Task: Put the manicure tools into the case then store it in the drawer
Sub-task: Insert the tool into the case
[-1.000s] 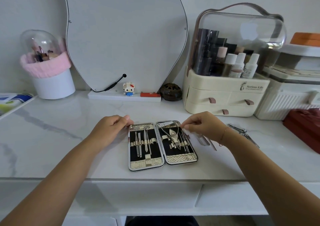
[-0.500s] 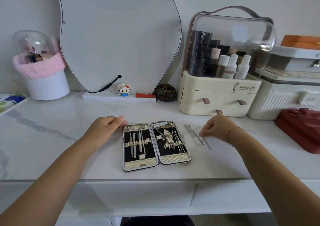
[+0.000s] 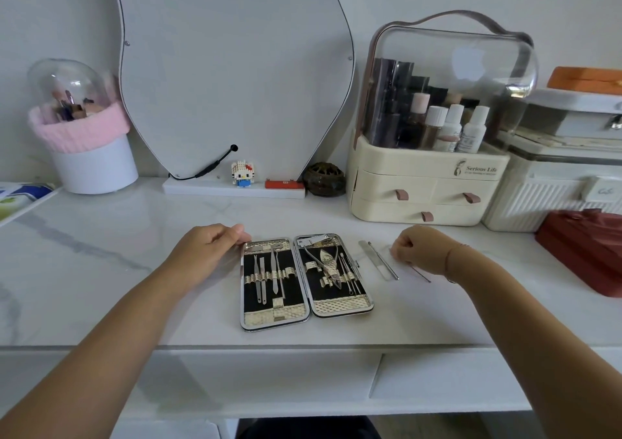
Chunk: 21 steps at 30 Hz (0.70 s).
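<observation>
Table (image 3: 101, 270): white marble-look top, with a white drawer front (image 3: 269, 381) below its front edge, shut.
Case (image 3: 306, 282): lies open and flat at the middle of the table, near the front edge, both halves facing up.
Case, left half: several slim metal tools stand upright under a gold strap; some loops of the strap are unfilled.
Case, right half: nippers (image 3: 328, 265) in the middle, a clipper across the top and thin picks along the right side.
Loose tools: a flat file (image 3: 373, 257) and a thin probe (image 3: 387, 265) lie side by side on the table, just right of the case and apart from it.
Third loose tool: a thin pick (image 3: 420, 274) lies on the table; its far end runs under the right wrist.
Left hand (image 3: 208, 247): rests on the table at the case's top-left corner. Fingers loosely bent and gripping nothing; the thumb tip touches the case rim.
Right hand (image 3: 417, 248): knuckles up, just right of the file and probe. Fingers curled under; I cannot tell whether they pinch anything.
Back of table, left to right: brush holder (image 3: 94, 166) with pink trim, curvy mirror (image 3: 232, 68), small toy figure (image 3: 243, 173), brown round pot (image 3: 324, 179), cream makeup organiser (image 3: 427, 183) with bottles under a clear lid.
Far right: white ribbed box (image 3: 545, 203) and, in front of it, a dark red box (image 3: 582, 250).
</observation>
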Motion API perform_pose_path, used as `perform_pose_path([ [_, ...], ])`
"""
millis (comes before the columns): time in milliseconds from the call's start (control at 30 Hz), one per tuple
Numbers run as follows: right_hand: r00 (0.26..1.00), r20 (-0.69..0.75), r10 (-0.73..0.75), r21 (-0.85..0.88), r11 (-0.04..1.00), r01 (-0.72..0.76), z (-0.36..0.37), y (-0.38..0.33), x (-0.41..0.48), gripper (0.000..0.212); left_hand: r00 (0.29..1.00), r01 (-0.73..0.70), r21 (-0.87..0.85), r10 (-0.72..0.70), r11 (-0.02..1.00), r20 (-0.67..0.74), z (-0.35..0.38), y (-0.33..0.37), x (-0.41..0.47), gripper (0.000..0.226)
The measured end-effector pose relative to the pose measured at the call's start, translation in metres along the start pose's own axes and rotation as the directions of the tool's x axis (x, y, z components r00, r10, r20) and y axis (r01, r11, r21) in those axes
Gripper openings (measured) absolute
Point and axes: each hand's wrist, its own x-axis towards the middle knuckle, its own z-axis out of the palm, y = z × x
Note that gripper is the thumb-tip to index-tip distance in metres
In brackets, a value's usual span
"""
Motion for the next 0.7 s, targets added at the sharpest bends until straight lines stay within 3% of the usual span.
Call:
perform_pose_path([
  [67, 0.999, -0.033, 0.017, 0.269, 0.963, -0.007, -0.004, -0.001, -0.003, 0.031, 1.000, 0.000, 0.005, 0.000, 1.000, 0.001, 0.000, 0.001, 0.000, 0.029],
  [134, 0.998, -0.053, 0.024, 0.559, 0.829, 0.010, -0.007, -0.008, -0.005, 0.026, 1.000, 0.002, 0.005, -0.002, 1.000, 0.002, 0.000, 0.002, 0.000, 0.029],
  [200, 0.998, -0.065, 0.013, 0.694, 0.719, 0.036, -0.006, -0.020, -0.005, 0.015, 1.000, 0.004, 0.003, -0.004, 1.000, 0.003, 0.000, 0.003, -0.001, 0.029],
  [300, 0.998, -0.056, 0.007, 0.743, 0.669, 0.037, 0.004, -0.041, -0.001, 0.008, 1.000, 0.011, 0.004, -0.011, 1.000, 0.006, 0.000, 0.003, -0.002, 0.029],
  [501, 0.986, -0.164, 0.008, 0.648, 0.755, 0.101, 0.023, -0.056, 0.009, 0.004, 1.000, 0.014, 0.002, -0.014, 1.000, 0.006, 0.000, 0.001, -0.001, 0.028],
  [701, 0.977, -0.213, 0.028, 0.658, 0.743, 0.122, 0.026, -0.061, 0.011, 0.005, 1.000, 0.010, -0.005, -0.010, 1.000, 0.008, 0.000, 0.002, 0.000, 0.028],
])
